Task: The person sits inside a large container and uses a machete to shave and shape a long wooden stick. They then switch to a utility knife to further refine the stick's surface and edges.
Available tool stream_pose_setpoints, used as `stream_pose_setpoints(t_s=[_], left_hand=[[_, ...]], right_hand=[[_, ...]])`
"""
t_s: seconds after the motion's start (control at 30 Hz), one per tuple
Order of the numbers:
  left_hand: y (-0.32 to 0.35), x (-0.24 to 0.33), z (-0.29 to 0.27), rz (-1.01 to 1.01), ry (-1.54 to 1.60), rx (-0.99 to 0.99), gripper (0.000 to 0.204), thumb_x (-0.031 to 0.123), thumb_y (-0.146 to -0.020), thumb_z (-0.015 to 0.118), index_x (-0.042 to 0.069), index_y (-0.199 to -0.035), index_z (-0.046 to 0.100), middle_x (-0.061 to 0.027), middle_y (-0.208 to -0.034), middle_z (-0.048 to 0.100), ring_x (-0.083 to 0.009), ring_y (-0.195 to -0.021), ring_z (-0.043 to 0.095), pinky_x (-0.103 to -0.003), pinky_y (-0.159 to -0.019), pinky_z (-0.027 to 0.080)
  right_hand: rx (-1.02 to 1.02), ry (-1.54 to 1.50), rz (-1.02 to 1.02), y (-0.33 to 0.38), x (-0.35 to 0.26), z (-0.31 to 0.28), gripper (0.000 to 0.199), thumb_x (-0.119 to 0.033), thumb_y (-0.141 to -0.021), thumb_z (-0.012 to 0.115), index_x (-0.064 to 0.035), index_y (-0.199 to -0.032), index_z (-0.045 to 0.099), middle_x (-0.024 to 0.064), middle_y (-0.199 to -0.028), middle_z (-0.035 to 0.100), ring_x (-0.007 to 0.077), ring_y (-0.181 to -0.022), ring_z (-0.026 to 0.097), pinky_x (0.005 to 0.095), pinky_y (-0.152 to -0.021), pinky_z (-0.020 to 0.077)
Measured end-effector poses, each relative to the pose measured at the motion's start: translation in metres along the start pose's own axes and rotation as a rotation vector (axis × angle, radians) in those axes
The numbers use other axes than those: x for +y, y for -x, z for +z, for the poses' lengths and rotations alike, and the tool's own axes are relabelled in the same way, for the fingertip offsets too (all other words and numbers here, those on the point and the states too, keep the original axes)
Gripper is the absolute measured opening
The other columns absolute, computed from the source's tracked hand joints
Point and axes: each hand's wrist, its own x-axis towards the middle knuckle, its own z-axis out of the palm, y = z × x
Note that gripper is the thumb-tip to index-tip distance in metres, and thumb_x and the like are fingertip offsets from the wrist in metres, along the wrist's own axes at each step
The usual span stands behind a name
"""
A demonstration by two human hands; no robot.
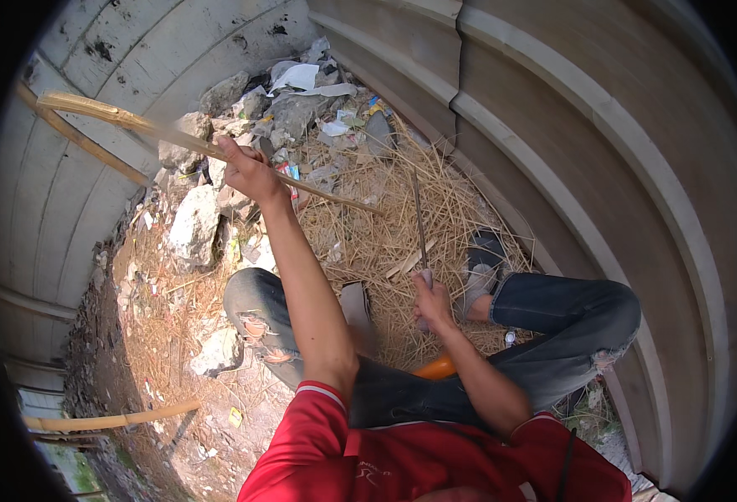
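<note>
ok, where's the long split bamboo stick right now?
Head view, upper left: the long split bamboo stick is gripped in the left hand, slanting over the grey rubble pile.

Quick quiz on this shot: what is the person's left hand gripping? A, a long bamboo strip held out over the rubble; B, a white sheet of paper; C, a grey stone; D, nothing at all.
A: the left hand is closed around a long split bamboo strip that runs across the stones and straw, while the right hand holds a blade.

Left hand (247,171) outstretched, right hand (432,303) nearer (both hands fisted).
</note>
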Motion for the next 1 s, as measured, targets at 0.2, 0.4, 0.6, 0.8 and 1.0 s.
stream_pose_setpoints(t_s=[0.2,0.4,0.6,0.8,1.0], left_hand=[[0.017,0.016,0.034,-0.149,0.007,-0.225,0.067,0.048,-0.102,0.059,0.017,-0.050,0.032,0.0049,-0.048,0.034,-0.0062,-0.043,0.030,-0.028,-0.042,0.019],[0.035,-0.044,0.059,-0.105,-0.314,-0.084,0.066,0.050,-0.098,0.064,0.011,-0.049,0.043,0.0039,-0.048,0.041,-0.0068,-0.048,0.034,-0.029,-0.048,0.024],[0.027,-0.057,0.045,-0.080,0.015,-0.122,0.059,0.040,-0.098,0.066,0.012,-0.052,0.042,0.0065,-0.050,0.036,-0.0053,-0.048,0.030,-0.028,-0.049,0.021],[0.025,-0.061,0.037,-0.246,0.294,-0.117,0.055,0.063,-0.097,0.048,0.012,-0.077,0.042,0.0018,-0.066,0.038,-0.0077,-0.056,0.032,-0.024,-0.051,0.023],[0.025,-0.078,0.040,-0.260,0.311,-0.149,0.055,0.064,-0.098,0.042,0.013,-0.078,0.039,0.0026,-0.066,0.036,-0.0078,-0.055,0.030,-0.025,-0.051,0.023]], right_hand=[[-0.126,0.136,-0.263,0.015,-0.005,0.005,0.042,-0.042,-0.099,0.064,-0.0095,-0.077,0.051,-0.0010,-0.054,0.045,0.0094,-0.040,0.043,0.0286,-0.038,0.0366],[-0.223,0.084,-0.079,0.022,-0.014,0.041,0.051,-0.051,-0.101,0.056,-0.0061,-0.078,0.059,-0.0001,-0.053,0.046,0.0118,-0.041,0.047,0.0303,-0.039,0.0402],[-0.278,-0.061,-0.254,0.022,-0.143,0.063,0.058,-0.061,-0.101,0.050,-0.0109,-0.071,0.046,-0.0011,-0.053,0.043,0.0088,-0.040,0.043,0.0272,-0.038,0.0364],[-0.329,-0.464,-0.893,0.081,-0.209,0.091,0.060,-0.062,-0.103,0.041,-0.0086,-0.077,0.044,0.0019,-0.056,0.043,0.0107,-0.042,0.042,0.0290,-0.041,0.0398],[-0.176,0.149,0.151,0.040,-0.045,0.041,0.059,-0.066,-0.099,0.048,-0.0113,-0.077,0.043,-0.0017,-0.056,0.039,0.0098,-0.042,0.041,0.0293,-0.042,0.0399]])
